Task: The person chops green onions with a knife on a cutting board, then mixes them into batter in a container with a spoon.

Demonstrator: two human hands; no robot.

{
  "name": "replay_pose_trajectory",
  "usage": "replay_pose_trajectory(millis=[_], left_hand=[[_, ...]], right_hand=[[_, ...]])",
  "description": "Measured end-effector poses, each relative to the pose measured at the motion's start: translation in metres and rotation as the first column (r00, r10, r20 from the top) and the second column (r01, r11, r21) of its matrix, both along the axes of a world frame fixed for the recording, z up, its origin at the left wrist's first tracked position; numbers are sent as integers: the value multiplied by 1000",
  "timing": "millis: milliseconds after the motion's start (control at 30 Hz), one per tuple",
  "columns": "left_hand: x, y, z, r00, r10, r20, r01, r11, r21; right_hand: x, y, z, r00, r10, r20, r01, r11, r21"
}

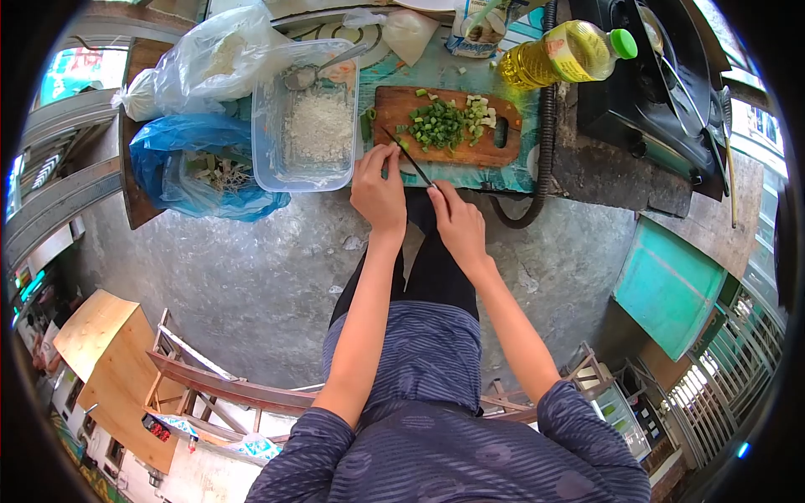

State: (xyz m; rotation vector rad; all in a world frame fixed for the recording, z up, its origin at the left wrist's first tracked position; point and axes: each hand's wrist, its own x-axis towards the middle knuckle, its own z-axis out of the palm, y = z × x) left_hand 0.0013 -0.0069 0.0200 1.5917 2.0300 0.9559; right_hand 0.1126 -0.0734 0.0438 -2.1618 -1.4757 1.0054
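My right hand (pixel 457 220) grips the handle of a knife (pixel 412 163), its dark blade slanting up and left over the near-left part of a wooden cutting board (pixel 402 101). Curled together at that corner, the fingers of my left hand (pixel 380 186) are beside the blade; whatever they pinch is hidden. Chopped green onion (pixel 438 124) is heaped in the middle of the board, with paler pieces (pixel 480 116) to its right. A short green length of onion (pixel 366 126) lies at the board's left edge.
Left of the board stands a plastic tub (pixel 262 151) of white flour with a spoon (pixel 331 65). Beyond it are a blue plastic bag (pixel 159 159) with onion scraps and a clear bag (pixel 193 71). An oil bottle (pixel 558 57), a hose (pixel 547 117) and a black stove (pixel 625 101) are right.
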Motion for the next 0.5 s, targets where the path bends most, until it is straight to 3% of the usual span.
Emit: replay_pose_trajectory(millis=[267, 500], left_hand=[[-1, -3, 3, 998, 11, 58, -7, 997, -78], [3, 0, 1, 997, 33, 67, -29, 997, -66]], right_hand=[[-7, -10, -2, 976, 36, 213, -71, 985, 155], [-14, -7, -17, 955, 6, 296, -83, 965, 248]])
